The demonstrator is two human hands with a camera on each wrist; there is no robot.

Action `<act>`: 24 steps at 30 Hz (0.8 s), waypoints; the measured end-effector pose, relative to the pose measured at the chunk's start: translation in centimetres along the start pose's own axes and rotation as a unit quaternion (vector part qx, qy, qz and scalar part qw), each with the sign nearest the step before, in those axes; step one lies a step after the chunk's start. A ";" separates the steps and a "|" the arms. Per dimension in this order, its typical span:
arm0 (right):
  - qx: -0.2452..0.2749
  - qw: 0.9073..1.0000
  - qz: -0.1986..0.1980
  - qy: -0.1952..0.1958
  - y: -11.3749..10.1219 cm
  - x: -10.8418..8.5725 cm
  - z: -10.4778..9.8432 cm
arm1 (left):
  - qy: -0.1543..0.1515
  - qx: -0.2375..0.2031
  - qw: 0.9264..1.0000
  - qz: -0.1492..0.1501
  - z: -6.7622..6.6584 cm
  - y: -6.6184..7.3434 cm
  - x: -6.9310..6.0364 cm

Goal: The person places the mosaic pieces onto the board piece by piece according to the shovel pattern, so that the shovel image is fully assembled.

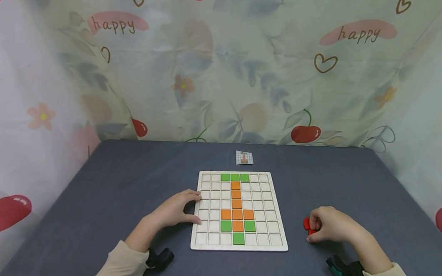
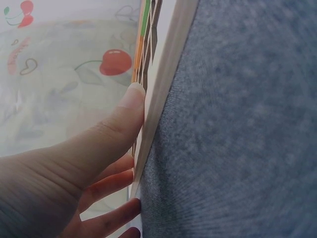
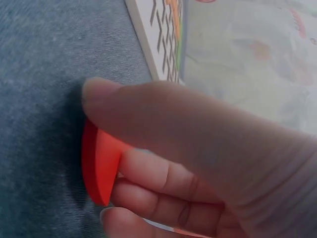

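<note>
A white grid board [image 1: 206,229] lies flat on the dark cloth, with several green tiles [image 1: 238,238] and orange tiles [image 1: 236,204] set in its squares. My left hand [image 1: 172,210] rests at the board's left edge, its thumb and fingers spread apart; in the left wrist view the thumb touches the rim. To the right of the board, my right hand [image 1: 332,225] pinches a red piece [image 3: 101,161] with a curved outline between thumb and fingers, low over the cloth. More red [image 1: 306,223] shows beside the fingertips; the hand hides how many pieces there are.
A small printed card [image 1: 244,158] with a grid pattern lies beyond the board's far edge. Dark blue-grey cloth [image 1: 140,167] covers the table. Printed curtains [image 1: 224,71] hang behind and at both sides. Each wrist wears a black device [image 1: 160,258].
</note>
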State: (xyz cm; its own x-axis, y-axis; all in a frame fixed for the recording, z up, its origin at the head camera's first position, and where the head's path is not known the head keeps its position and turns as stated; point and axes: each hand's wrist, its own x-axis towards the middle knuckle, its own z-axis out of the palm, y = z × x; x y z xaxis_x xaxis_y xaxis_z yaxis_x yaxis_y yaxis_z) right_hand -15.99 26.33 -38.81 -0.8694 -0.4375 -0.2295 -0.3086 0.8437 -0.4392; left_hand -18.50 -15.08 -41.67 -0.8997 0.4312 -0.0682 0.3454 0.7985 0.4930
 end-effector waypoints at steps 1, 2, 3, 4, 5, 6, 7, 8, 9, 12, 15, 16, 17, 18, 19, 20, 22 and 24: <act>-0.001 1.000 0.000 0.002 -0.1 0.0 -0.1 | 0.000 0.001 1.000 0.001 0.0 0.0 0.0; -0.003 1.000 -0.001 0.004 -0.2 0.0 -0.1 | 0.000 0.001 1.000 0.001 0.0 0.0 0.0; -0.004 1.000 -0.001 0.006 -0.3 0.0 -0.2 | 0.000 -0.001 1.000 -0.001 0.0 0.0 0.0; -0.005 1.000 0.000 0.008 -0.5 0.1 -0.3 | 0.000 -0.001 1.000 -0.001 0.0 0.0 0.0; -0.006 1.000 -0.001 0.011 -0.7 0.1 -0.4 | 0.000 -0.001 1.000 -0.001 0.0 0.0 0.0; -0.006 1.000 -0.002 0.014 -0.9 0.2 -0.5 | 0.000 -0.001 1.000 -0.002 0.0 0.0 0.0; -0.008 1.000 -0.005 0.019 -1.2 0.2 -0.6 | -0.001 -0.002 1.000 -0.002 0.0 0.0 0.0; -0.008 1.000 -0.009 0.023 -1.5 0.3 -0.6 | -0.001 -0.002 1.000 -0.003 0.0 0.0 0.0; -0.008 1.000 -0.012 0.028 -1.8 0.4 -0.7 | -0.001 0.000 1.000 -0.001 0.0 0.0 0.0; -0.014 0.998 -0.031 0.043 -2.8 0.5 -0.8 | -0.001 -0.001 1.000 -0.003 -0.1 0.0 0.0; -0.017 0.998 -0.042 0.052 -3.8 0.7 -0.7 | 0.000 -0.001 1.000 -0.004 -0.1 0.0 0.0; -0.018 0.997 -0.046 0.053 -4.1 0.8 -0.7 | 0.000 -0.002 1.000 -0.006 -0.1 0.0 0.0; -0.017 0.997 -0.050 0.053 -4.4 0.8 -0.6 | 0.000 -0.003 1.000 -0.006 -0.1 0.0 0.0; -0.016 0.997 -0.053 0.053 -4.8 0.9 -0.5 | 0.000 -0.002 1.000 -0.007 -0.1 0.1 0.0; -0.014 0.997 -0.057 0.053 -5.1 1.0 -0.4 | 0.000 -0.002 1.000 -0.007 -0.1 0.1 0.0; -0.013 0.997 -0.061 0.052 -5.4 1.1 -0.3 | 0.000 -0.002 1.000 -0.008 -0.1 0.1 0.0; -0.012 0.996 -0.069 0.050 -6.0 1.4 0.0 | 0.000 -0.001 1.000 -0.009 -0.1 0.1 0.1; -0.010 0.996 -0.076 0.048 -6.5 1.7 0.3 | 0.000 -0.002 1.000 -0.011 -0.1 0.1 0.1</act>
State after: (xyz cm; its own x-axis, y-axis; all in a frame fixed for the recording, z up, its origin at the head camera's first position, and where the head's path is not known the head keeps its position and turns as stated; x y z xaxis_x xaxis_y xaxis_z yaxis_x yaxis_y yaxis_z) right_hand -15.34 19.99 -36.60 -0.8450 -0.5292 -0.0773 -0.4460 0.7770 -0.4443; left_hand -18.57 -15.01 -41.54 -0.9067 0.4143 -0.0788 0.3254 0.8060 0.4944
